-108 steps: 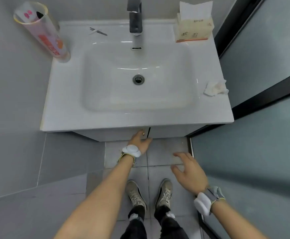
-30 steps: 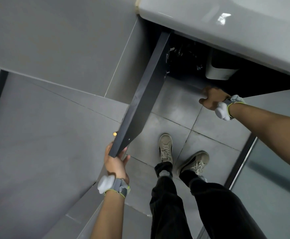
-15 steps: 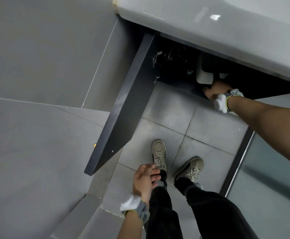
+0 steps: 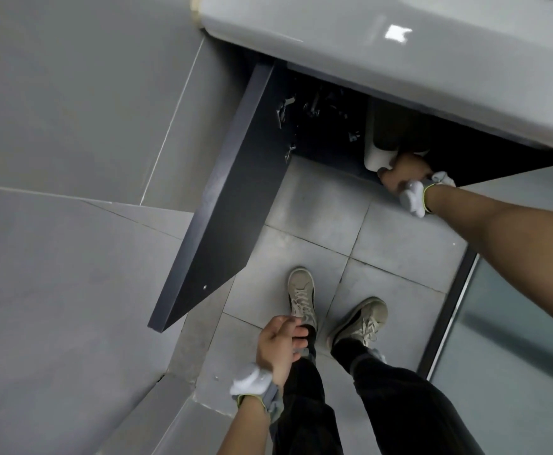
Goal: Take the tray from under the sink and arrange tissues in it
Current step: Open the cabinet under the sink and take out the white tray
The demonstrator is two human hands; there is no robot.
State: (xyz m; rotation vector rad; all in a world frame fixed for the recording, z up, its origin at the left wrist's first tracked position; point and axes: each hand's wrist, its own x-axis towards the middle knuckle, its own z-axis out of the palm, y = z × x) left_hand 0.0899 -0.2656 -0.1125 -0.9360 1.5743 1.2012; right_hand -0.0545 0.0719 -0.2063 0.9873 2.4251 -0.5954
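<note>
1. under the sink, inside the dark cabinet, a pale object with a rounded lower corner stands just at the cabinet's front lip; i judge it to be the tray, though only its near end shows and the rest runs back into shadow.
2. the right hand is at that near end, fingers curled against or around the pale edge. it looks like a grip, but the fingertips are hidden behind the hand, so i cannot tell whether it is truly clamped.
3. the left hand hangs low by the left trouser leg, fingers loosely bent, holding nothing, well apart from the cabinet.
4. the cabinet door stands swung open to the left, clear of the right arm's path.
5. the relation that matters: the tray lies ahead of and above the right hand's wrist, its long axis seemingly running back into the cabinet, away from the person. the right hand is far nearer, so a straight pull toward the feet looks like the coming move, with the left free to support the tray once it is out.
6. no tissues are visible from this angle.
</note>
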